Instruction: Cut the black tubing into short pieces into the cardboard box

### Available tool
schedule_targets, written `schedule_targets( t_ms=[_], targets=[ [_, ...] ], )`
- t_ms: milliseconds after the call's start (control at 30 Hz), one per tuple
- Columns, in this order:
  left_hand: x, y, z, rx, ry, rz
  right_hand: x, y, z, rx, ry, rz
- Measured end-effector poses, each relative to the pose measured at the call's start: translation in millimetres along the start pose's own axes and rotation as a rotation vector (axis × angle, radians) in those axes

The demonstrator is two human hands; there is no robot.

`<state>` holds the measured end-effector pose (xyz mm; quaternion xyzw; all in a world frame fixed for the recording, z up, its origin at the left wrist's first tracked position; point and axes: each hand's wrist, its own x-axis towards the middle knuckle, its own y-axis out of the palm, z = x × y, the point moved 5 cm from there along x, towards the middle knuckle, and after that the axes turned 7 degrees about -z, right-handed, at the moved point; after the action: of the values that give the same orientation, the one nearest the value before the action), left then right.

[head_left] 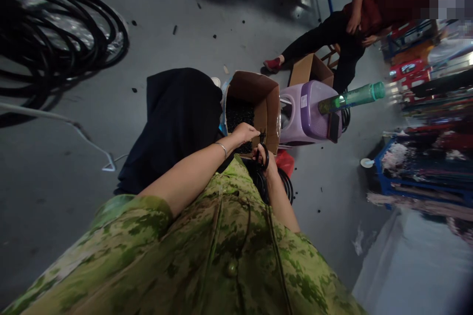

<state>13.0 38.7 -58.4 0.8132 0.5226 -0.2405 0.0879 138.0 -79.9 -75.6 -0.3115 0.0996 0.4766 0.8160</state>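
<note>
Small black piece, one, was clamped in fingers of the left hand at the near right corner of the cardboard box; black-handled scissors sat in curled fingers of the right hand.

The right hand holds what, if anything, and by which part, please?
The right hand holds what look like scissors by their black looped handle.
</note>
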Motion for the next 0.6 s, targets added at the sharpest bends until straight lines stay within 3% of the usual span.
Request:
schedule_targets(
  t_ms=[300, 600],
  targets=[
    [6.4, -3.6, 5.2, 0.08, -0.015, -0.056, -15.4, 6.6, -7.5, -0.118, -0.122, -0.022],
    [0.2, 0.0, 5.8, 0.104, -0.069, -0.024, -22.0, 10.7, -14.4, -0.194, -0.161, -0.098]
  ],
)
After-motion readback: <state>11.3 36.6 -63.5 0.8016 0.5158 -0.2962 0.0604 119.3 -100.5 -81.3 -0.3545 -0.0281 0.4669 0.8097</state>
